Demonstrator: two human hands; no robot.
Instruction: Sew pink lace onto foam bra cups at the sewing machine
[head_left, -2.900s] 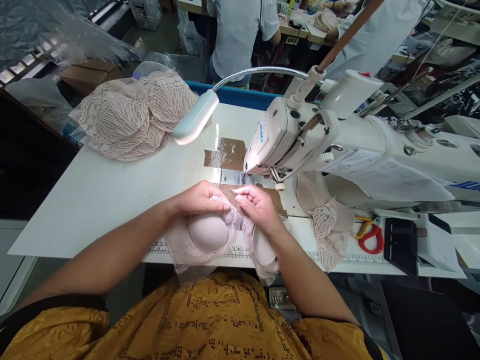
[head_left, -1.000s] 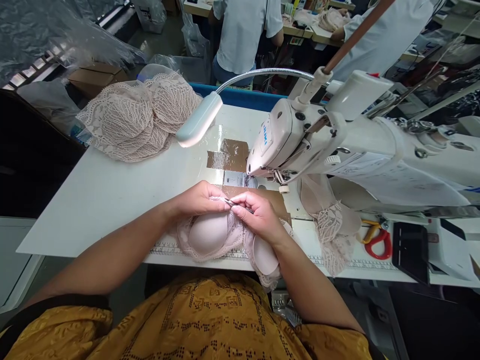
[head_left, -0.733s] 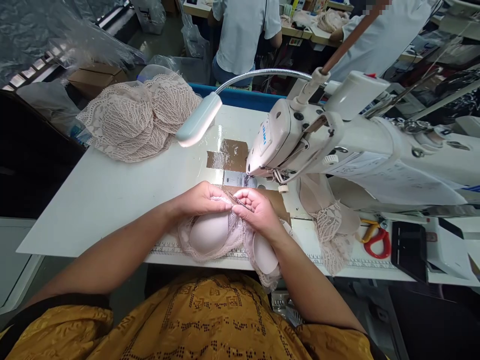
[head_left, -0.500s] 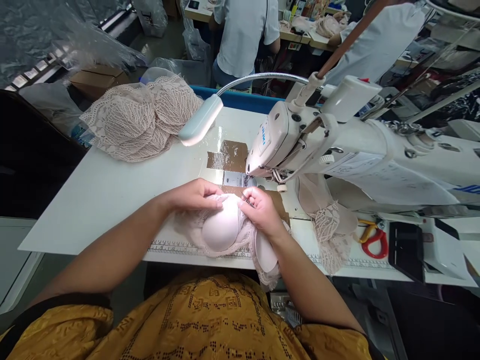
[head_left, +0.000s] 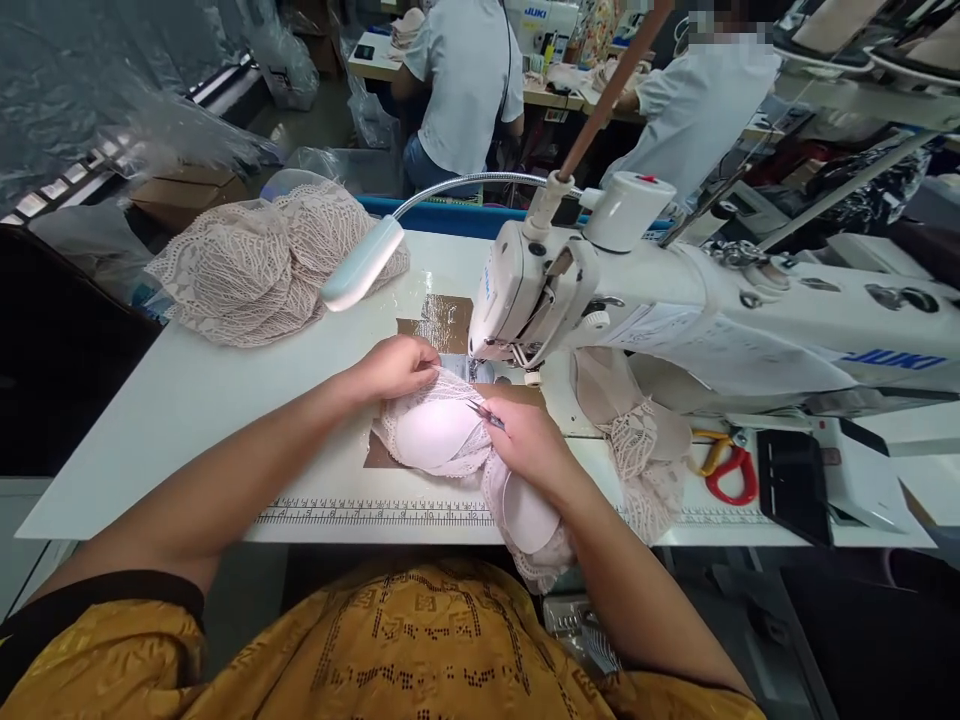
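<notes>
You're seemingly positioning the bra (head_left: 435, 440), left grip (head_left: 397, 367) pinching its lace (head_left: 448, 384), right grip (head_left: 534, 440) clasping a pointed tool (head_left: 489, 416); next calls for steadiness.

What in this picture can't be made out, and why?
All in the head view:
Small metal tool: rear end hidden in the right hand.
Lace garment: partly covered by that hand.
Writing on the paper on the sewing machine: too small.
Beige cones: cut off by the top edge.
</notes>
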